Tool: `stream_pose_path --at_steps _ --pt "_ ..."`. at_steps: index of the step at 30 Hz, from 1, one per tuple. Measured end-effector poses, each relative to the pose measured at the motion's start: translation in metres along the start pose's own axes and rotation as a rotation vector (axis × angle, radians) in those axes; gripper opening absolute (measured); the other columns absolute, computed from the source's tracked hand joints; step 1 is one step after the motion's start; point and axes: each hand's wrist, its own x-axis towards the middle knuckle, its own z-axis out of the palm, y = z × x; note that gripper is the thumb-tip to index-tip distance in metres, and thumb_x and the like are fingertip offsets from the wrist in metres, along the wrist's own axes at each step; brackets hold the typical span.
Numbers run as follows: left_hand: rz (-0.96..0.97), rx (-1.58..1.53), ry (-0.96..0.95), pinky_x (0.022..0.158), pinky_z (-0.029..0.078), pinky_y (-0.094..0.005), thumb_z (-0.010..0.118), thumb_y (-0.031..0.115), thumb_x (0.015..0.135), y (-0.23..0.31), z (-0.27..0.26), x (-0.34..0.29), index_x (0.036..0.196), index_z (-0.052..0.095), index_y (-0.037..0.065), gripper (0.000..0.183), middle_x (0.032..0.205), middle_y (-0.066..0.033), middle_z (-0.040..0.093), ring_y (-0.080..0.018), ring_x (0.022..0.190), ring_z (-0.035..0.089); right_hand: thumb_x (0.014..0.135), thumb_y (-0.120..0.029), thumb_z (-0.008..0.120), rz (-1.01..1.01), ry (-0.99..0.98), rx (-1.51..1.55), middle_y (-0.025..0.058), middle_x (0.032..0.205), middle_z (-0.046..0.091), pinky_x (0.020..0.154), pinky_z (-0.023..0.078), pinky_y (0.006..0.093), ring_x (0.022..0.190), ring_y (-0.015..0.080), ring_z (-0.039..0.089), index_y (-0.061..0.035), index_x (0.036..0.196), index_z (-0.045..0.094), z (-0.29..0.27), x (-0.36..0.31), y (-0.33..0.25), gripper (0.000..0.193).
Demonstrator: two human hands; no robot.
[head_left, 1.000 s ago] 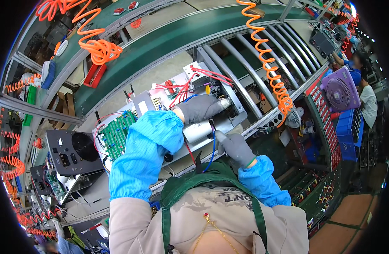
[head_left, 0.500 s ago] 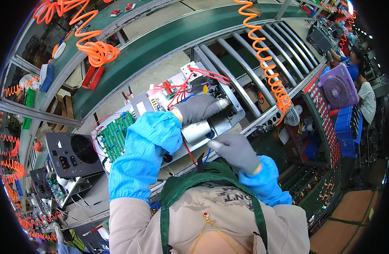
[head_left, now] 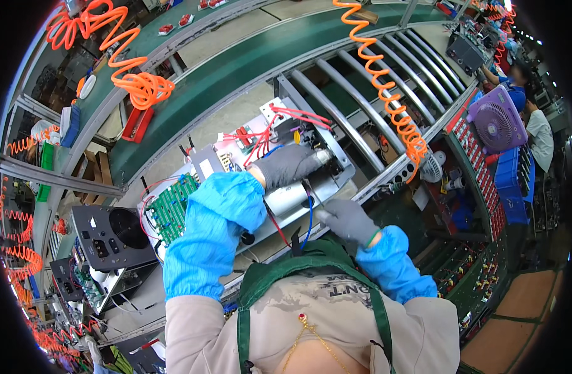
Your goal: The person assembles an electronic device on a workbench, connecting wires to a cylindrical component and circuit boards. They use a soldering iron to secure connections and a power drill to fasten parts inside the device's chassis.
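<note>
**Silver cylinder (head_left: 287,198) being covered by the left hand (head_left: 289,167), with the right hand (head_left: 347,221) being held apart at four o'clock**

With twelve o'clock being taken as away from the wearer, the cylinder is lying in an open metal chassis (head_left: 293,220), its long axis running from eight toward two o'clock. It is being met directly at six o'clock from the left hand, and at ten o'clock from the right, so the left is being counted as nearer.

The left hand is being laid back-upward along the cylinder's far side, fingers pointing toward two o'clock; whether anything is being gripped underneath cannot be told. The right hand is being held half-curled, fingertips just beside a blue wire (head_left: 310,219); whether something thin is being pinched there cannot be told either.

The cylinder's smooth, rounded skin is being lit to a soft sheen. The hands are being covered by matte grey gloves (head_left: 280,166), the forearms by crinkled sky-blue oversleeves (head_left: 211,227). At eleven o'clock from the cylinder, slim red leads (head_left: 259,144) are being looped loosely; at nine, a flat green circuit board (head_left: 177,209) is being carried, thick with small components. Farther out, a boxy charcoal housing is being pierced by a round fan opening (head_left: 125,225).
</note>
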Motion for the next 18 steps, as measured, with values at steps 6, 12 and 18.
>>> stream_pose_path --at_steps 6,12,18 --pt "-0.072 -0.014 -0.017 0.075 0.044 -0.0454 0.025 0.060 0.093 0.002 0.003 -0.001 0.090 0.061 -0.004 0.074 0.081 -0.0259 0.060 -0.0410 0.079 0.058 0.093 -0.034 0.049 0.083 -0.152 0.125 0.0120 0.074 0.064 0.072 0.048 0.0352 0.073 0.0207 0.061 -0.0014 0.084 0.068 -0.012 0.001 -0.006 0.039" --pt "-0.049 0.002 -0.042 0.075 0.044 -0.0419 0.030 0.054 0.096 0.011 -0.007 -0.003 0.095 0.061 -0.003 0.064 0.081 -0.0220 0.060 -0.0341 0.080 0.059 0.092 -0.049 0.045 0.152 -0.015 0.148 0.0151 0.070 0.064 0.069 0.048 0.0367 0.069 0.0268 0.064 -0.0045 0.079 0.069 -0.015 0.004 -0.023 0.052" --pt "-0.005 0.056 0.011 0.070 0.044 -0.0432 0.028 0.053 0.097 0.008 -0.004 -0.002 0.088 0.059 -0.004 0.066 0.073 -0.0221 0.057 -0.0365 0.071 0.056 0.089 -0.049 0.044 0.228 0.057 -0.394 0.0162 0.065 0.062 0.061 0.046 0.0452 0.065 0.0360 0.061 -0.0060 0.063 0.066 0.017 0.028 -0.003 0.055"
